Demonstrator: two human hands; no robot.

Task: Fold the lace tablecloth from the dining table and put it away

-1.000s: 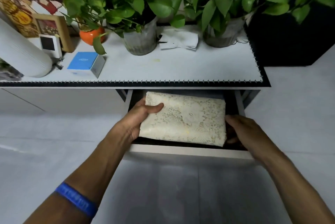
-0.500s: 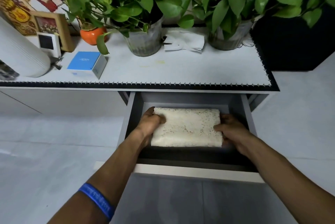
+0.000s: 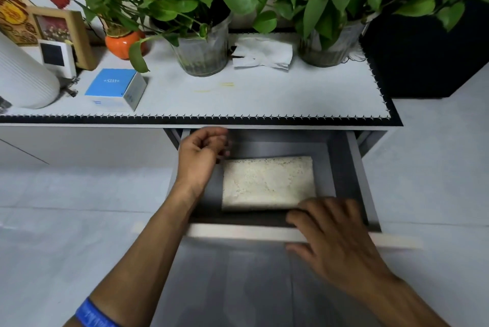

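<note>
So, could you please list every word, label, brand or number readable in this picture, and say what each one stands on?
Blue box: a short white mark on its top face, upside down to the camera and too blurred to read.
Blue box, side faces: small print, too small to read.
Blue wristband: faint marks, unreadable.
Small white device: dark screen, no text showing.
Nothing else bears writing that can be read.

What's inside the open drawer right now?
The folded lace tablecloth lies flat on the dark floor of the drawer, with neither hand gripping it. The right hand covers the near right corner, and the cabinet top hides the drawer's back.
</note>
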